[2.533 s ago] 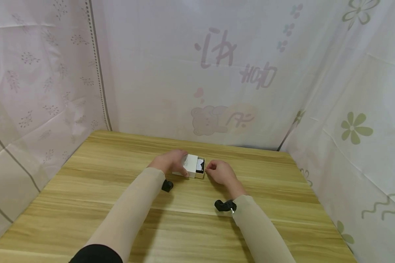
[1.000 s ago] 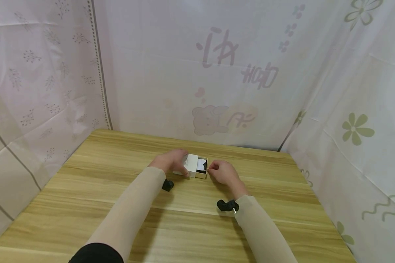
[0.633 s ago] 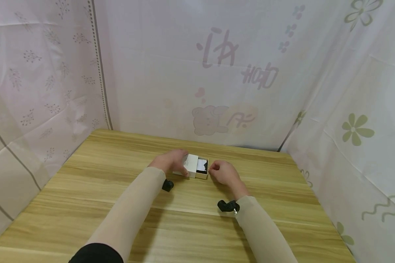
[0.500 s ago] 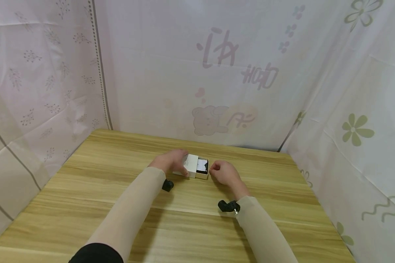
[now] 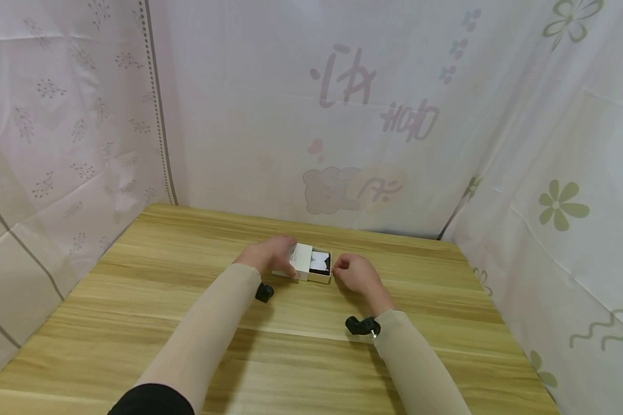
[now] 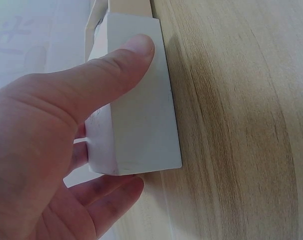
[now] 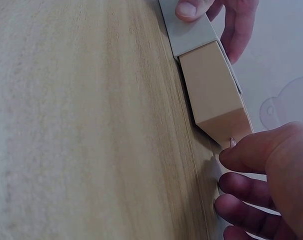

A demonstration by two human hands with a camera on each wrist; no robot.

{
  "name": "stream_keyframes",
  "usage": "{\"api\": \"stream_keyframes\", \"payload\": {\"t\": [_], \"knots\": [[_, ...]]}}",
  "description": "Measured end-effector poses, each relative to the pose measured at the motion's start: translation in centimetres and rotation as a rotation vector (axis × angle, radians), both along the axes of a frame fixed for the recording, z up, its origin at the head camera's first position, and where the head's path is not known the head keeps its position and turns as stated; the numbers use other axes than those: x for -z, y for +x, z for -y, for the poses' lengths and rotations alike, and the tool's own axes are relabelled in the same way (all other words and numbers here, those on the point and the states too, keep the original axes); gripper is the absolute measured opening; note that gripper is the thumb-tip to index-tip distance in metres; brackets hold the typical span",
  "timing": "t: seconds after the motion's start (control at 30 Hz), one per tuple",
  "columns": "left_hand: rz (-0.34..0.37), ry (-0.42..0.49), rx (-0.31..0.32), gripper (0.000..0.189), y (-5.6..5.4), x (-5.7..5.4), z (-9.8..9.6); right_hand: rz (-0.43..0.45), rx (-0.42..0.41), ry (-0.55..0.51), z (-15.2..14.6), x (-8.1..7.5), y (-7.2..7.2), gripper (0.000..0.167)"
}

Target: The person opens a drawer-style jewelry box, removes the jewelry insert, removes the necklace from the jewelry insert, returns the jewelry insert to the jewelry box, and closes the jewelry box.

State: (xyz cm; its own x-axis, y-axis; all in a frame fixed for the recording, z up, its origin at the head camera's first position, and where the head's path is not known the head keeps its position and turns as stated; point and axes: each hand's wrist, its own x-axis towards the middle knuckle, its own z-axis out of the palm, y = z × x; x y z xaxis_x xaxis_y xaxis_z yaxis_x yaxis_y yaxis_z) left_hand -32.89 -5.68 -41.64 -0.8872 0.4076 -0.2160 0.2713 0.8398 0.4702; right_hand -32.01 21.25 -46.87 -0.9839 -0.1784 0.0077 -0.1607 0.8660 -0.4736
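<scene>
A small white box sleeve [image 5: 303,260] lies on the wooden table, its cream inner drawer [image 7: 211,85] sliding out on the right. Inside the drawer shows a white piece [image 5: 319,260] with notched edges, over something black. My left hand [image 5: 267,253] grips the sleeve, the thumb along its near side in the left wrist view and the other fingers round the far side and end. At the drawer's end my right hand [image 5: 357,273] pinches a small pull tab [image 7: 232,142] between thumb and forefinger; most of the tab is hidden by the fingertips.
The wood-grain table [image 5: 291,357] runs back to a pale printed curtain [image 5: 270,115]. More curtain [image 5: 566,253] hangs at the right side. Black wrist cameras [image 5: 362,326] sit below both hands.
The right hand has moved slightly to the right, drawing the drawer farther out of the sleeve, so more of the white and black contents shows. The left hand and sleeve stay nearly in place.
</scene>
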Motion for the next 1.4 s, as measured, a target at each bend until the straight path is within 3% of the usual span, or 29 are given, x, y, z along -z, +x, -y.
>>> {"api": "stream_keyframes", "payload": {"t": [0.43,1.4], "knots": [[0.050,-0.042,-0.038,0.110,-1.9,1.4,-0.3,-0.001,0.010,0.020,-0.4,-0.1,0.1,0.009],[0.022,0.029,-0.012,0.103,-0.1,0.0,0.2,0.007,0.019,0.026,-0.9,-0.4,0.1,0.009]]}}
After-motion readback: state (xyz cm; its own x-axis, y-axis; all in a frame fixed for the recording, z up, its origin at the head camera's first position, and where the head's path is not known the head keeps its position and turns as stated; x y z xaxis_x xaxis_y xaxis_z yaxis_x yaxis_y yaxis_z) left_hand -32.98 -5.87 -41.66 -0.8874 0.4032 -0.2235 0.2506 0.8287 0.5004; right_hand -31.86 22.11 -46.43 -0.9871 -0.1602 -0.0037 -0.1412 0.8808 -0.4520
